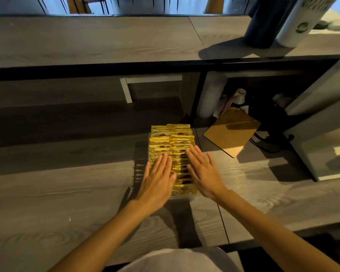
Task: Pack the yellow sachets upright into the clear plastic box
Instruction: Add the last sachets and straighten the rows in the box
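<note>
The left hand and right hand cover the near yellow sachets; the clear plastic box shows perhaps only its near rim.

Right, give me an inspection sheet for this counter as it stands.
Surface: wooden counter, grey grain, partly in shadow.
Job's things: yellow sachets stand in rows filling the clear plastic box.
Clutter: brown board right of the box; white appliance at the right edge.
Hands: left hand and right hand lie flat on the sachet tops, fingers straight.
Cables: black cable beside the board.
Surroundings: raised shelf behind, carrying a dark cylinder and a white container.
</note>
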`<action>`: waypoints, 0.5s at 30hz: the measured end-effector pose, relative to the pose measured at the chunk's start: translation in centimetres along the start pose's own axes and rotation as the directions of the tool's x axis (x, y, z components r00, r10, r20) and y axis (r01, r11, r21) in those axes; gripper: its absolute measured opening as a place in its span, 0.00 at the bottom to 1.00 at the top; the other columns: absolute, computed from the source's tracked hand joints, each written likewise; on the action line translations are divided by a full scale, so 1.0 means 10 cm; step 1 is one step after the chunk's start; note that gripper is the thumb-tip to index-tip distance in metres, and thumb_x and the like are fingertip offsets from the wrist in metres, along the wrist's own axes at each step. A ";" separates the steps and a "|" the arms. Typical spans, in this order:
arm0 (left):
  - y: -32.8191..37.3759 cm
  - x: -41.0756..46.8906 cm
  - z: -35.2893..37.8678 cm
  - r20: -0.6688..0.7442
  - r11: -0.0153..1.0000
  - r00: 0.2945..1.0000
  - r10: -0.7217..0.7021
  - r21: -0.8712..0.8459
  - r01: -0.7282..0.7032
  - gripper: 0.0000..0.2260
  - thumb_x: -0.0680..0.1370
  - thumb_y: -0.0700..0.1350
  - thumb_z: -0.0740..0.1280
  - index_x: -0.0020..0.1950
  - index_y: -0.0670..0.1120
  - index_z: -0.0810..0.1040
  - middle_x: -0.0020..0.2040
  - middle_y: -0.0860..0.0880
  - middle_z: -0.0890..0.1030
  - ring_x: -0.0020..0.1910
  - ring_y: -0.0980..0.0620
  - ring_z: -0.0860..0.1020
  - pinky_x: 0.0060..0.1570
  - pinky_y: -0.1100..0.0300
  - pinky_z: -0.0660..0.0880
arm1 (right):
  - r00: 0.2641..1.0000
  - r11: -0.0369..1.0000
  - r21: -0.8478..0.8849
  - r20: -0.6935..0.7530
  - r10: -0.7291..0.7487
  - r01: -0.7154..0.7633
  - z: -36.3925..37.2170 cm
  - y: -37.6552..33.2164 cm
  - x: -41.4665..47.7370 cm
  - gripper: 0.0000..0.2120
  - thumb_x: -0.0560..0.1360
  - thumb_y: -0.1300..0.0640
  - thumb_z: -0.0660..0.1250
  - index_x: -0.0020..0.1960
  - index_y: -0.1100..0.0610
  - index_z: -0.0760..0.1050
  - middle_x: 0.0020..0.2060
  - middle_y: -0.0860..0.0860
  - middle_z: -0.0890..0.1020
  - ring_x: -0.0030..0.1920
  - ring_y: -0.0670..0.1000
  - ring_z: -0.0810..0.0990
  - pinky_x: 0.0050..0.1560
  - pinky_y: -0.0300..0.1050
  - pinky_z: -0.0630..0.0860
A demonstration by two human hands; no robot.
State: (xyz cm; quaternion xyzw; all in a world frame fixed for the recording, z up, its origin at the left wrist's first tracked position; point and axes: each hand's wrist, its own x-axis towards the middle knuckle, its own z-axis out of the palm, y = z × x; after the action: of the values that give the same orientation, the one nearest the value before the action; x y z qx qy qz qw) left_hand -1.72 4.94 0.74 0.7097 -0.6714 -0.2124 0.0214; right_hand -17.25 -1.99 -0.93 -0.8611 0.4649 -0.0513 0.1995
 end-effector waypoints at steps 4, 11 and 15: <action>-0.02 0.02 0.12 -0.008 0.999 1.000 -0.014 0.049 0.014 0.25 0.82 0.54 0.42 0.74 0.49 0.33 0.72 0.53 0.31 0.74 0.55 0.33 0.72 0.53 0.34 | 0.999 1.000 -0.017 0.053 0.009 -0.008 0.14 0.02 -0.10 0.49 0.61 0.30 0.17 0.76 0.51 0.39 0.76 0.46 0.39 0.73 0.43 0.34 0.74 0.50 0.36; -0.18 0.20 0.09 0.011 0.999 1.000 0.025 0.037 -0.025 0.24 0.82 0.53 0.42 0.76 0.52 0.38 0.77 0.54 0.36 0.76 0.54 0.35 0.74 0.49 0.37 | 0.989 0.995 -0.095 0.141 0.037 -0.023 0.05 0.12 0.08 0.36 0.71 0.34 0.29 0.76 0.48 0.37 0.77 0.46 0.39 0.77 0.51 0.36 0.75 0.57 0.40; -0.21 0.21 0.09 0.006 0.999 0.999 0.031 0.022 -0.031 0.23 0.82 0.54 0.42 0.76 0.54 0.38 0.77 0.54 0.36 0.76 0.54 0.35 0.75 0.47 0.38 | 0.983 0.985 -0.169 0.177 0.056 -0.026 0.01 0.10 0.11 0.27 0.81 0.44 0.42 0.76 0.48 0.36 0.77 0.47 0.37 0.77 0.53 0.36 0.75 0.58 0.40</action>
State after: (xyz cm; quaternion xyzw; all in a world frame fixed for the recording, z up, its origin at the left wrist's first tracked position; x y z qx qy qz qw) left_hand -0.06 3.36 -1.32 0.6986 -0.6848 -0.2067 0.0149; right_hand -17.37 -3.32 -1.54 -0.8660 0.4650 0.0703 0.1696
